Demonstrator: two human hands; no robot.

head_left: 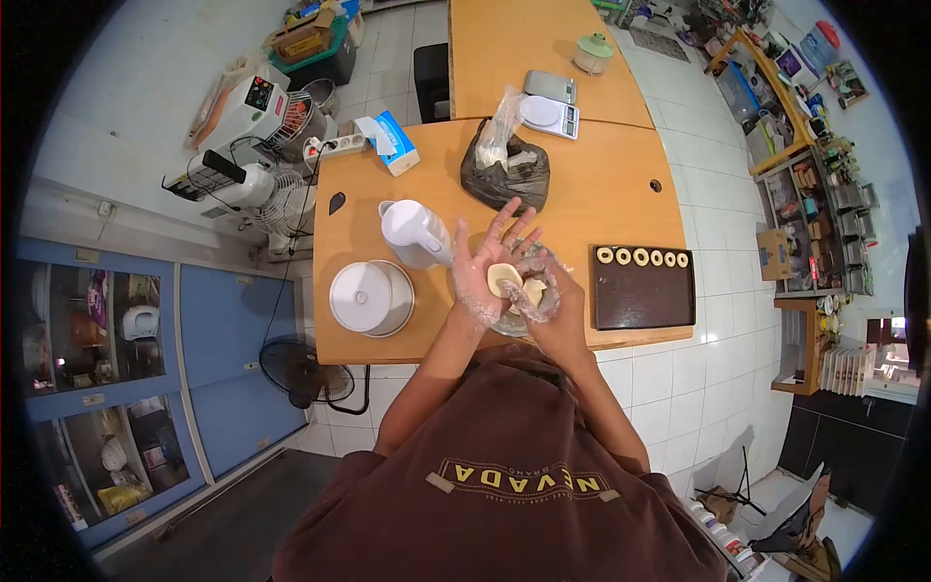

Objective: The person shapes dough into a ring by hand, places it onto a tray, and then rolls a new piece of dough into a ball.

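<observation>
My left hand (pixel 477 276) is turned palm up, dusted with white flour, its fingers spread. On its palm rests a pale, flattened round of dough (pixel 504 280). Close against it on the right, my right hand (pixel 548 291) is floury too, with fingers curled round a smaller lump of dough (pixel 534 290). Part of a round dish shows beneath my hands, mostly hidden by them. To the right lies a dark baking tray (pixel 644 301), with a row of several ring-shaped dough pieces (pixel 640 256) along its far edge.
Left of my hands stand a white jug (pixel 415 233) and a white lidded tub (pixel 364 297). Beyond them are a black plastic bag (pixel 505 180), a kitchen scale (pixel 551 114), a blue-and-white box (pixel 396 145) and a green-lidded jar (pixel 593 55) on the wooden table (pixel 417 339).
</observation>
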